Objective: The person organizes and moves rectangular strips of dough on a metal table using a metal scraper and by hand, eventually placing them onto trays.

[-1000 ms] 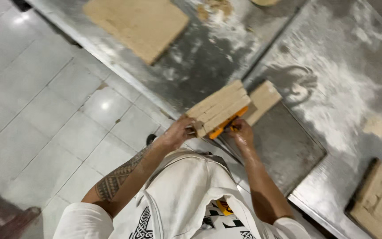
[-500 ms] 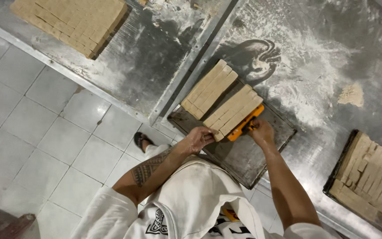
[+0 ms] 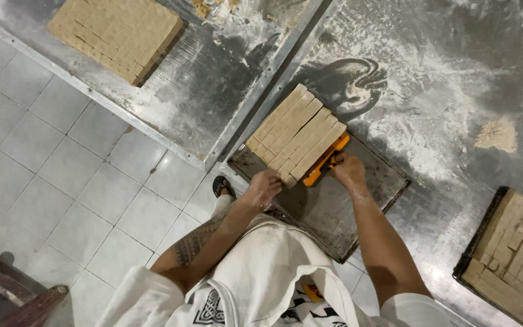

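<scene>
A block of several tan dough strips lies side by side at the far left corner of a dark metal tray. My right hand grips the handle of an orange scraper pressed against the strips' right side. My left hand rests against the near end of the strips, fingers curled on them.
The tray sits on a floured steel table. A second steel table at left bears a slab of cut dough. Another tray of cut dough stands at right. A dough scrap lies on the flour. White tiled floor and a wooden stool lie left.
The strips were carried on the scraper and set down together on the tray. Both hands have stayed on them while the view shifted.
</scene>
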